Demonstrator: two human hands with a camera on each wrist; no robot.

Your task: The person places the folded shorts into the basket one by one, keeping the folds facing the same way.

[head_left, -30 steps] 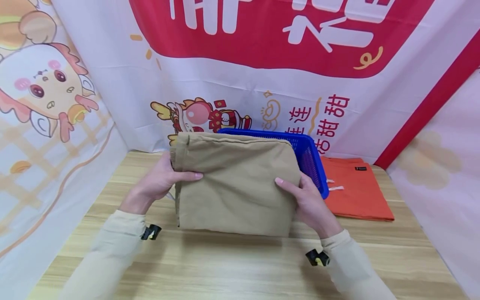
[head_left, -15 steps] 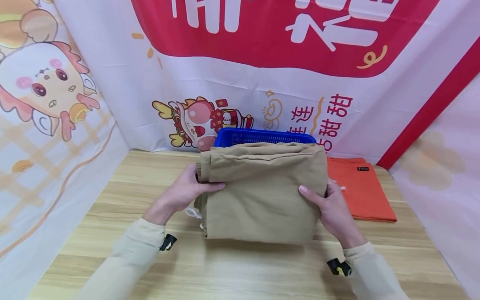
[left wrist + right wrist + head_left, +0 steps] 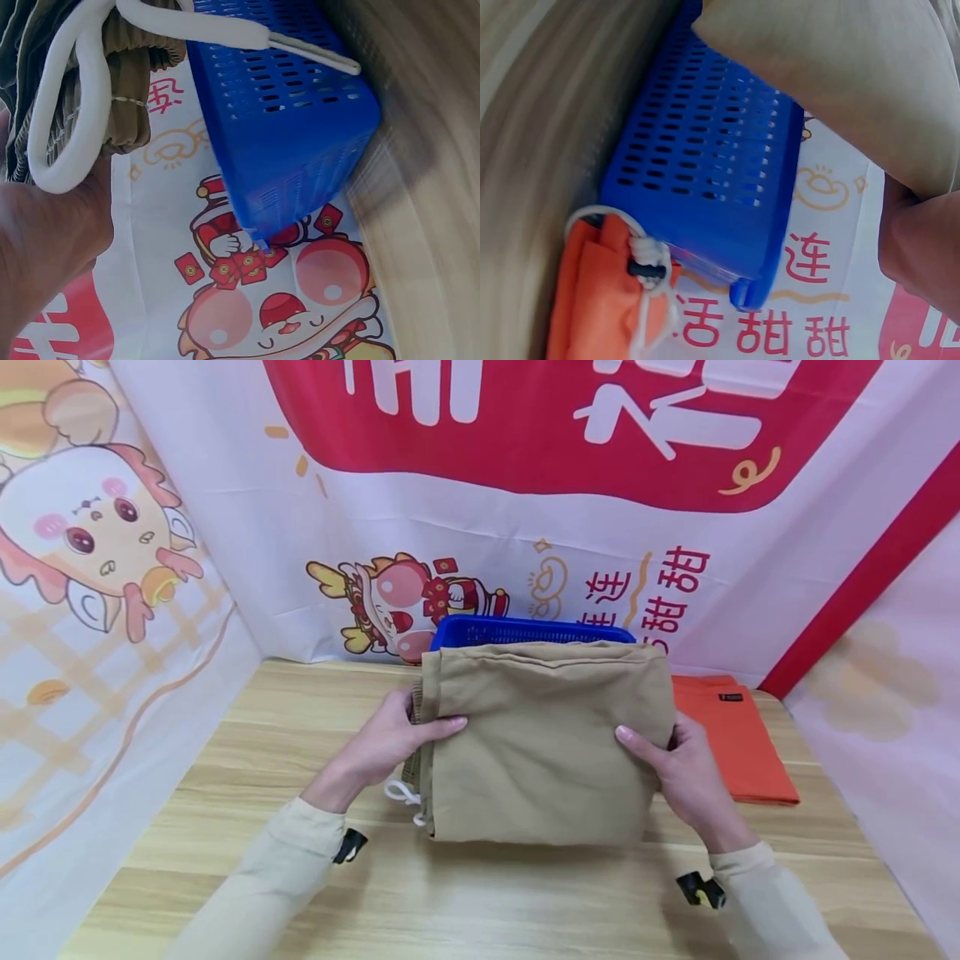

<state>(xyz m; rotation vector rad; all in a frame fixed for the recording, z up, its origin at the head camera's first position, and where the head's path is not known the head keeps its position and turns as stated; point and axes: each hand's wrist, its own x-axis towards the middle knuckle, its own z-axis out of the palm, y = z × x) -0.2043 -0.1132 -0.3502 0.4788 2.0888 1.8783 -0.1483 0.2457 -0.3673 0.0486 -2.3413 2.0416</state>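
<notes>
Folded khaki pants [image 3: 547,768] are held up over the table by both hands, hanging as a thick flat bundle. My left hand [image 3: 384,737] grips the left side at the gathered elastic waistband [image 3: 127,97], thumb across the front. On the right side my right hand [image 3: 693,777] pinches the folded edge, its thumb also on the front and its fingers behind the cloth. A white drawstring [image 3: 88,82] dangles from the waistband at lower left. In the right wrist view, the cloth's lower edge spreads above the basket.
A blue perforated plastic basket [image 3: 536,631] stands behind the pants, mostly hidden by them in the head view. Right of it lies a folded orange garment [image 3: 753,752] with a white cord and black cord lock [image 3: 646,270]. A printed cloth backdrop [image 3: 247,527] encloses the wooden table [image 3: 247,760].
Both hands have carried the khaki pants to the right and slightly nearer, in front of the basket. More of the orange garment is now covered, and the white drawstring has come into sight.
</notes>
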